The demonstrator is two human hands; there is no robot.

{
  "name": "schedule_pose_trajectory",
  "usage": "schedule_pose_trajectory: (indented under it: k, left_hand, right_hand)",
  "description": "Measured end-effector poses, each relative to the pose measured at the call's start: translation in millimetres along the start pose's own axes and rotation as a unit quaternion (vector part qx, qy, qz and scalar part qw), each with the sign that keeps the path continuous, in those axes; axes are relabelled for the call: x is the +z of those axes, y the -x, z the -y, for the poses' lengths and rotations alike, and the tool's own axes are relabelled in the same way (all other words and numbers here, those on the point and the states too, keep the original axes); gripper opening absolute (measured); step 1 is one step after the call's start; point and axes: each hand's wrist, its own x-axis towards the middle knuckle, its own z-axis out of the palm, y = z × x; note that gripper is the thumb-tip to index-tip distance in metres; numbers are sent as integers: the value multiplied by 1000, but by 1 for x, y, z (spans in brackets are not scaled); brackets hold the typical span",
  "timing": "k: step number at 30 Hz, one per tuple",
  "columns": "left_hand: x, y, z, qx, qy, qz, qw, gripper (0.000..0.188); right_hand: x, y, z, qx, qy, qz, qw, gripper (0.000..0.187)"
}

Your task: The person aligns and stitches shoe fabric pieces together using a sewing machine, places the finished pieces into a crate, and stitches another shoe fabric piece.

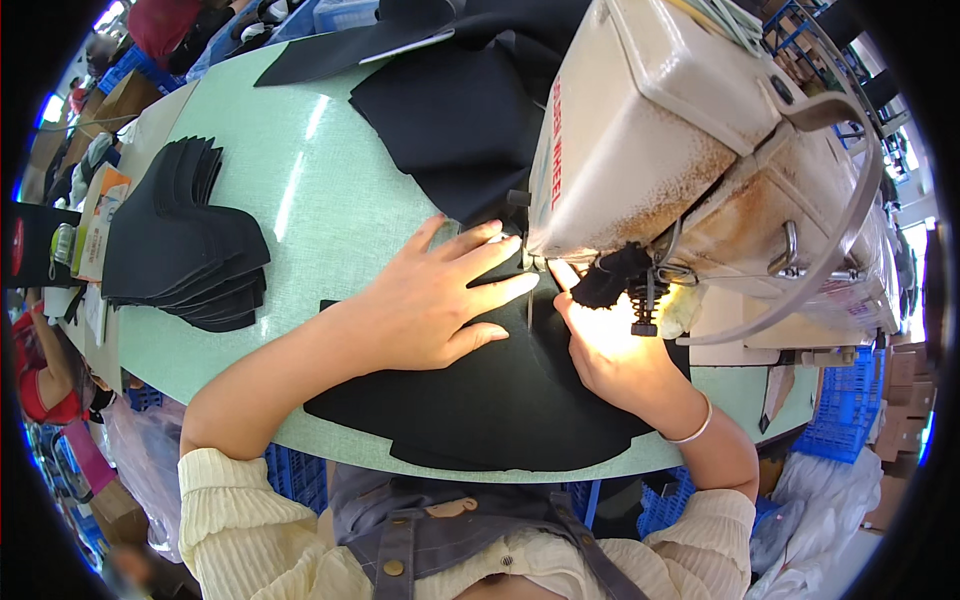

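Feeding a black fabric panel (470,400) under the head of an industrial sewing machine (680,150) looks like the step in hand; the panel lies at the near edge of the pale green tabletop (330,190), overhanging it slightly. The left hand (430,300) rests flat on it, fingers spread and pointing toward the needle area. The right hand (610,350) sits beside the presser foot, fingertips pressed together on the cloth in the lamp's glare. Steady, even guiding seems called for next. A stack of black cut pieces (185,240) lies near the tabletop's left edge, with more dark fabric (450,110) behind the machine.
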Motion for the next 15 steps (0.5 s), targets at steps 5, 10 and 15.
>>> schedule_pose_trajectory:
  k: [5, 10, 15]
  left_hand:
    - [0, -1, 0, -2, -2, -1, 1000, 48]
    - [0, 1, 0, 1, -11, -13, 1000, 48]
    - [2, 0, 1, 7, -14, -15, 1000, 48]
  right_hand:
    - [1, 3, -1, -2, 5, -4, 1000, 42]
    - [0, 2, 0, -3, 6, -9, 1000, 43]
    - [0, 1, 0, -3, 4, -3, 1000, 45]
